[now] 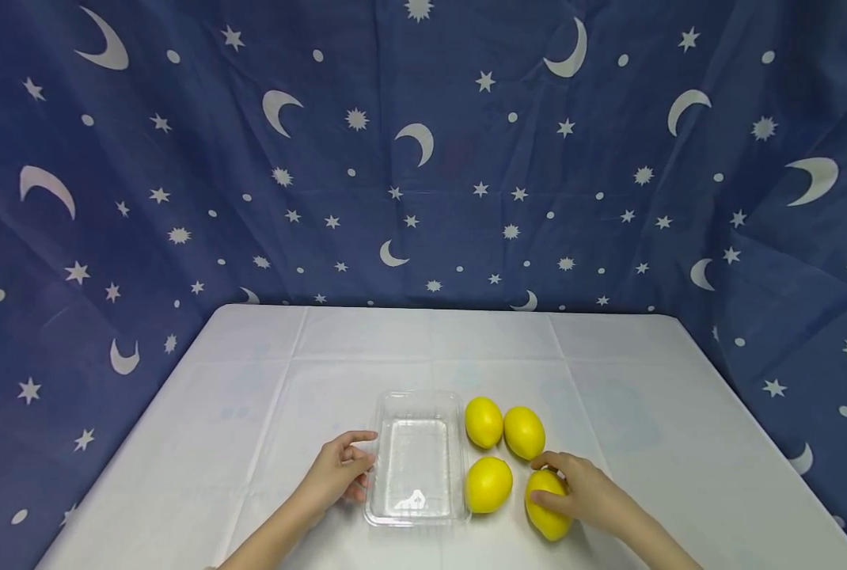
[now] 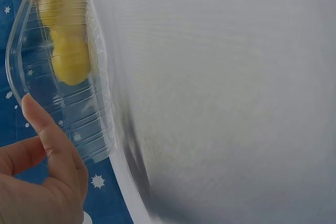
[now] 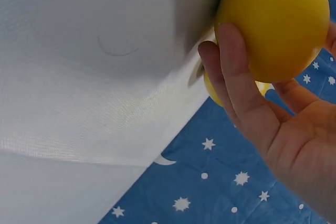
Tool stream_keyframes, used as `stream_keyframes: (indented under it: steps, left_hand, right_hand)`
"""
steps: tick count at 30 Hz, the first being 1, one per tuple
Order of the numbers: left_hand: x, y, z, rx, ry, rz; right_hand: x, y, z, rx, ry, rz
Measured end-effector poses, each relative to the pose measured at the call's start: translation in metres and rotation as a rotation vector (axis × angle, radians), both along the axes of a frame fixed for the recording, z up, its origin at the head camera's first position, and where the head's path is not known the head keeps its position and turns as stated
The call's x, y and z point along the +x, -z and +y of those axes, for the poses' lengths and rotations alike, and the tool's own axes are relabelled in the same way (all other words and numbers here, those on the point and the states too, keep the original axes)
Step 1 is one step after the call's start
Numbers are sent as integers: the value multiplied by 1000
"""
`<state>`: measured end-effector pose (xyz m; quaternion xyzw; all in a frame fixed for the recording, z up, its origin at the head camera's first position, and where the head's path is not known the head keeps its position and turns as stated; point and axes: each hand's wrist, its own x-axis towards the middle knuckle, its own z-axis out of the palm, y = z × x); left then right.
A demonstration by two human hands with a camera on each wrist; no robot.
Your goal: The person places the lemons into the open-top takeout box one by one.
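A clear plastic container [image 1: 416,518], its inside bare, lies on the white table. My left hand [image 1: 339,475] is at its left rim, fingers loosely bent. In the left wrist view, a fingertip of the left hand [image 2: 50,177] touches the rim of the clear container [image 2: 79,108]. My right hand [image 1: 594,495] grips a yellow lemon [image 1: 548,518], thumb on the near side and fingers around the far side. The right wrist view shows the gripped lemon [image 3: 273,24] large, against the fingers of the right hand [image 3: 294,145].
Right of the container sit three more lemons: one beside its lower right [image 1: 488,484], one at its upper right [image 1: 484,422], and another [image 1: 524,432] next to that. A white cloth [image 1: 252,380] covers the table. Behind hangs a blue curtain [image 1: 466,158] with moons and stars.
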<state>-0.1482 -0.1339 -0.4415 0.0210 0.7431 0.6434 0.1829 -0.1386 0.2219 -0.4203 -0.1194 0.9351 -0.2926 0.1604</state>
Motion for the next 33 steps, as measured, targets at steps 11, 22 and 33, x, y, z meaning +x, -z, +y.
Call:
stream_keyframes:
  steps: [11,22,33]
  left_hand:
    - [0,2,1,18,-5,-16]
    - [-1,2,3,18,-12,-25]
    - [-1,1,4,16,-20,-25]
  right_hand:
    - [-3,-4,2,-34,-34,-6]
    - [-12,-27,-7,-17,-54,110]
    - [-21,-41,-33,-72,-116,239]
